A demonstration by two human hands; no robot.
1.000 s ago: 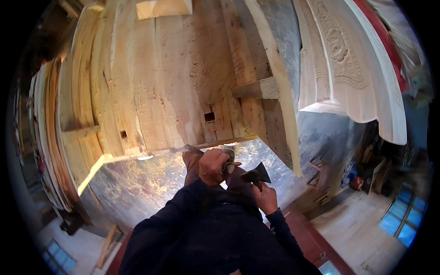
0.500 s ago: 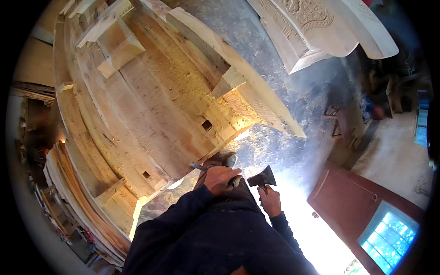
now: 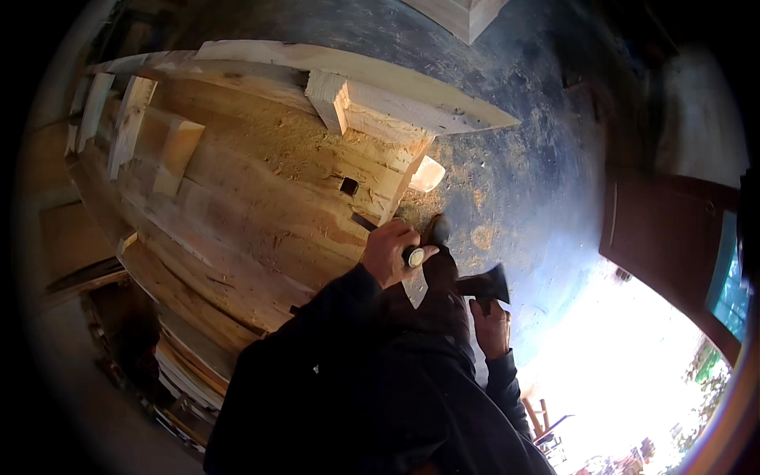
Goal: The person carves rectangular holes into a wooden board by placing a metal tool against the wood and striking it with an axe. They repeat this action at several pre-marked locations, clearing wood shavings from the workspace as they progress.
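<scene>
My left hand is closed around a chisel. Its dark blade points up and left over the edge of a large wooden panel; I cannot tell whether it touches. The handle's round end sticks out beside the thumb. To the right and lower down, my right hand grips a hatchet by its handle close under the dark head, held out over the floor. Near the chisel, the panel has a square hole, with wood chips scattered around it.
A thick wooden block and a long pointed board rise along the panel's far side. Crosswise timbers stand at the left. Sawdust lies on the dark floor. Bright light enters beside a reddish-brown door at right.
My view has turned, so the panel lies at another angle and the carved piece has mostly left the top. Both hands keep their tools; the hatchet is now farther right of the chisel.
</scene>
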